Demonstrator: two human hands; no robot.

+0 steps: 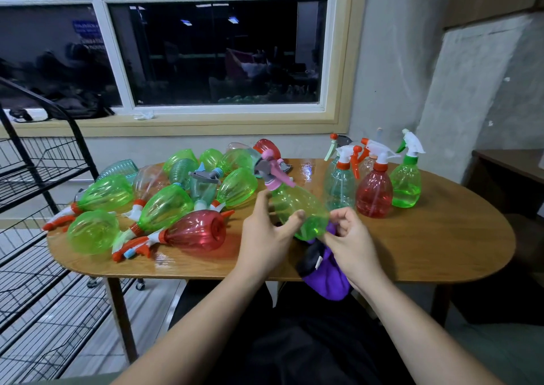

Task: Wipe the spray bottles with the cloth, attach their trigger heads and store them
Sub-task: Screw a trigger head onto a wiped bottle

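Centre frame, over the table (418,252), the left hand (262,237) grips a tilted green bottle (297,205), pink trigger head (275,173) fitted. The right hand (353,243) pinches a purple cloth (326,281) at its base. Wiping looks to be the step; next, the cloth must sweep its body.

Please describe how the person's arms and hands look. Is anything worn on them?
Both arms are bare up to the frame edge: no sleeves show. The left hand and right hand wear no gloves, and no watch, bracelet or ring is visible.
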